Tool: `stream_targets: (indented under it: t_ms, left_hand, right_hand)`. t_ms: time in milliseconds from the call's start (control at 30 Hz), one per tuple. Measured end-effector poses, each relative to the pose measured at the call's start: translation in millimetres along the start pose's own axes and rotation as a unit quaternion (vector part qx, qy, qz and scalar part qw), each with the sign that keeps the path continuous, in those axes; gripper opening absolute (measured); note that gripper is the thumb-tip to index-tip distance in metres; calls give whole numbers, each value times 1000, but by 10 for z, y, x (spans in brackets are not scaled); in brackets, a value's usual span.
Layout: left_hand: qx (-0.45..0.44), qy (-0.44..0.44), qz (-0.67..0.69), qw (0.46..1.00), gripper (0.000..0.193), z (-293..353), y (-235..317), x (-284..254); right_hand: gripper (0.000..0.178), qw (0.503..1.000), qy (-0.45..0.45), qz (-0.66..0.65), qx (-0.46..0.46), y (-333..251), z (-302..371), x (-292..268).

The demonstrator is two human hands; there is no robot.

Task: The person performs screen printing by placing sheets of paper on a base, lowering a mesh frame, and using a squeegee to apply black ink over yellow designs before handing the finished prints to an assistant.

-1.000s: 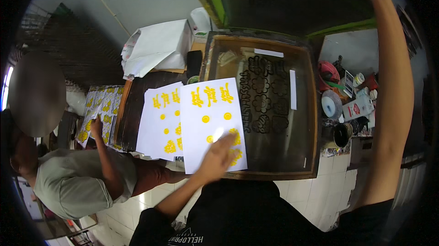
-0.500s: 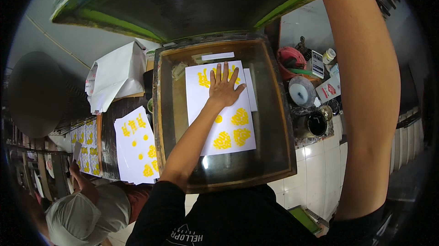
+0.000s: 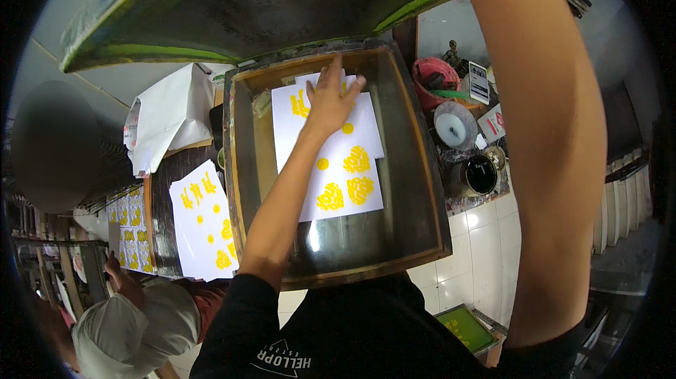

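Since the earlier frames, left hand (image 3: pixel 331 101) has carried the white sheet with yellow prints (image 3: pixel 338 160) off the side stack and now presses it flat, fingers spread open, onto the glass bed inside the wooden frame (image 3: pixel 415 168). Right forearm rises at the right edge toward the raised green-edged screen (image 3: pixel 232 5); right hand is out of view, so its state cannot be told. Another printed sheet (image 3: pixel 203 220) lies left of the frame, near a seated person in a light cap (image 3: pixel 134 333).
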State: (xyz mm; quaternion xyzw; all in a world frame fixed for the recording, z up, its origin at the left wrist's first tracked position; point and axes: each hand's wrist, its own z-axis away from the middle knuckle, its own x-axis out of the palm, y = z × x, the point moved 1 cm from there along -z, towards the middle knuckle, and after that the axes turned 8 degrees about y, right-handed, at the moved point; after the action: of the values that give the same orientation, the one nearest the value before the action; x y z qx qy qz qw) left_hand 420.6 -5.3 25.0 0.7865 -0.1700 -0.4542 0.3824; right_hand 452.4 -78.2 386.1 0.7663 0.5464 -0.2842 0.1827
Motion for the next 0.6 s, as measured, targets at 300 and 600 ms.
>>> stream_targets:
  t_ms: [300, 600]
  left_hand:
    - [-100, 9, 488, 867, 41, 2249, 516, -1929]
    - [-506, -15, 635, 584, 26, 3548, -399, -1169]
  right_hand:
    - [38, 994, -40, -38, 99, -848, 1835, -7]
    - [50, 911, -348, -160, 150, -991, 3589, 1013]
